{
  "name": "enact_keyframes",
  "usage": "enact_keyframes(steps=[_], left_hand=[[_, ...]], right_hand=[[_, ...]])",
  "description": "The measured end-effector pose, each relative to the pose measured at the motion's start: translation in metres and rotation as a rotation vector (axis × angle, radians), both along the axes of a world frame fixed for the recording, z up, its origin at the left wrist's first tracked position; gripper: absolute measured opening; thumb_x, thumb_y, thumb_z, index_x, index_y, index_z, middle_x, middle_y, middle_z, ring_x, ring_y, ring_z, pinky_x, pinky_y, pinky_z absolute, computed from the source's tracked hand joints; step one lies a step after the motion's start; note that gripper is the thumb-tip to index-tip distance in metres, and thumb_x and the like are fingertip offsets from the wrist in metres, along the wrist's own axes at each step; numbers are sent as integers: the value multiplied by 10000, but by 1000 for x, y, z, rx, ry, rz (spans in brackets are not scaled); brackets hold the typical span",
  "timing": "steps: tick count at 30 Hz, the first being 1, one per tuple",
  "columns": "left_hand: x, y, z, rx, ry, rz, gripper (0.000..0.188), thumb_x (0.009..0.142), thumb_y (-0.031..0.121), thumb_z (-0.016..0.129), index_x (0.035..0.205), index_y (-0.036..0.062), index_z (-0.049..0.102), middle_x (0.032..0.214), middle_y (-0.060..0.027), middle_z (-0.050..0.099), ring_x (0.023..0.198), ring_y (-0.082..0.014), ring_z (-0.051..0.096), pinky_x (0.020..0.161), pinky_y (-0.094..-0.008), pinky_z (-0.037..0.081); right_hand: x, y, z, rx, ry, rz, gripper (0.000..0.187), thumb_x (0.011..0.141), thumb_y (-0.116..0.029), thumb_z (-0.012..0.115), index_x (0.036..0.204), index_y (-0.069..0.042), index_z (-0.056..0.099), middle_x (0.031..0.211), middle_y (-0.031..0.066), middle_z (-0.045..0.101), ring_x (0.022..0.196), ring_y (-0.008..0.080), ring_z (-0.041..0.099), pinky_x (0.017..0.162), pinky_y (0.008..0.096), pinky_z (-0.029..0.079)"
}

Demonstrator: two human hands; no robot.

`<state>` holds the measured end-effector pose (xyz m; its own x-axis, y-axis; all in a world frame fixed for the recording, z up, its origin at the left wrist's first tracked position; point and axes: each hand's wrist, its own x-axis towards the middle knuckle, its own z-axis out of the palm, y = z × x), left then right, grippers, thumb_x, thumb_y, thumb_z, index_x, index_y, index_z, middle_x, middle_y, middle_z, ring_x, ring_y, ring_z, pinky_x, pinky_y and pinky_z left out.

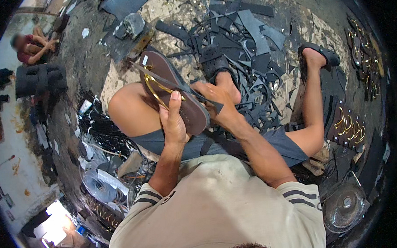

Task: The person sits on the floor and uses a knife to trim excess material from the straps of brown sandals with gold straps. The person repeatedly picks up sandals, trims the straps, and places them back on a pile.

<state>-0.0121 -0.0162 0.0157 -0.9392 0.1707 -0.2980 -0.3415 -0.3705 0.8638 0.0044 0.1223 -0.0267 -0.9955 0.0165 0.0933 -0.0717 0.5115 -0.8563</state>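
My left hand [175,120] grips a thong sandal [192,116] by its near side, the thumb lying on top. The sandal has a brown footbed, a dark sole edge, gold straps and a small white sticker near its far end. My right hand [213,96] is closed against the sandal's right edge. A long thin grey strip [163,73], blade-like, runs from near its fingers across the sandal and past its far left side; whether it is a knife or sole material I cannot tell. A dark pointed offcut [216,106] hangs by my right wrist.
Black sheet offcuts [254,73] cover the floor ahead, around my clog [213,61]. Rows of gold-strapped sandals [350,125] lie at right, near a round fan [346,205]. A clear coil [99,183] and black straps [103,128] lie left. Another person [33,47] sits far left.
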Motion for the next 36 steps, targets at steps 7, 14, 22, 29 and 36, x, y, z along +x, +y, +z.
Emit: enact_keyframes(steps=[7, 14, 22, 29, 36], left_hand=[[45, 12, -13, -333, 202, -306, 330, 927, 276, 611, 1157, 43, 567, 939, -28, 625, 789, -119, 602, 688, -269, 503], [7, 22, 5, -261, 275, -350, 541, 905, 222, 671, 1324, -5, 414, 1172, -59, 527, 983, -99, 526, 822, -275, 481], [-44, 11, 36, -141, 133, -433, 448, 941, 313, 668, 1203, 0, 484, 1026, -61, 647, 875, -105, 627, 787, -262, 536], [-21, -22, 35, -104, -22, -250, 353, 953, 298, 655, 1131, 9, 556, 987, -43, 646, 847, -90, 613, 782, -251, 521], [-11, -30, 19, -287, 96, -346, 407, 928, 329, 687, 1146, 6, 570, 1009, -25, 636, 880, -93, 593, 807, -258, 502]], right_hand=[[-118, 53, 7, -387, 18, -281, 208, 918, -187, 634, 1063, -38, 618, 681, 39, 601, 632, 151, 588, 569, 329, 477], [-15, 60, 60, -684, -57, -218, 331, 924, -299, 683, 1042, 0, 600, 797, 40, 661, 648, 82, 601, 546, 268, 450], [43, 42, 84, -383, -110, -186, 347, 883, -240, 720, 1115, -13, 597, 945, 181, 668, 822, 279, 682, 722, 354, 520], [113, 12, 9, -58, -107, -108, 337, 828, -99, 682, 1150, -70, 587, 944, 159, 638, 826, 343, 661, 704, 399, 533], [74, 13, 11, 2, -100, -92, 327, 768, -5, 673, 1081, -36, 582, 883, 184, 619, 819, 388, 623, 707, 434, 498]])
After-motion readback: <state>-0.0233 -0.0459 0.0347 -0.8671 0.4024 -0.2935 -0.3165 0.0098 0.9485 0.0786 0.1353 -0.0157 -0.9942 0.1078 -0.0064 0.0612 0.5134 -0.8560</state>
